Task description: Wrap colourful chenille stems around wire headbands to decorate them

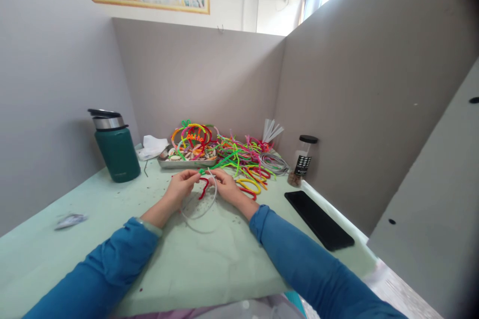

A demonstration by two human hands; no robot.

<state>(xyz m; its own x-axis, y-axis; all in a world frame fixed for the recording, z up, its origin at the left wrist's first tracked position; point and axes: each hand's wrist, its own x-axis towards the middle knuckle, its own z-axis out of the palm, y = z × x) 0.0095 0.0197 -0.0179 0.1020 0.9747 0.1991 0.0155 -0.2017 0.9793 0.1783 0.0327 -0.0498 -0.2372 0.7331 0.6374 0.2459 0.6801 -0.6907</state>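
Note:
Above the table's middle, my left hand (180, 188) pinches a small green pipe cleaner (202, 172) between thumb and fingers. My right hand (226, 188) is closed close beside it, fingertips at the grey wire (216, 193). That wire curves down in a loose loop below both hands. Between the hands hangs a short red pipe cleaner (204, 189), bent at the top. Whether it is joined to the green piece or the wire is too small to tell. Fingers partly hide where these pieces meet.
Behind the hands are a metal tray (187, 164) of craft pieces and a heap of colourful pipe cleaners (239, 152). A green bottle (118, 154) stands left. To the right are a clear jar (300, 164) and a black phone-like slab (318, 219). Grey partitions (202, 70) enclose the table.

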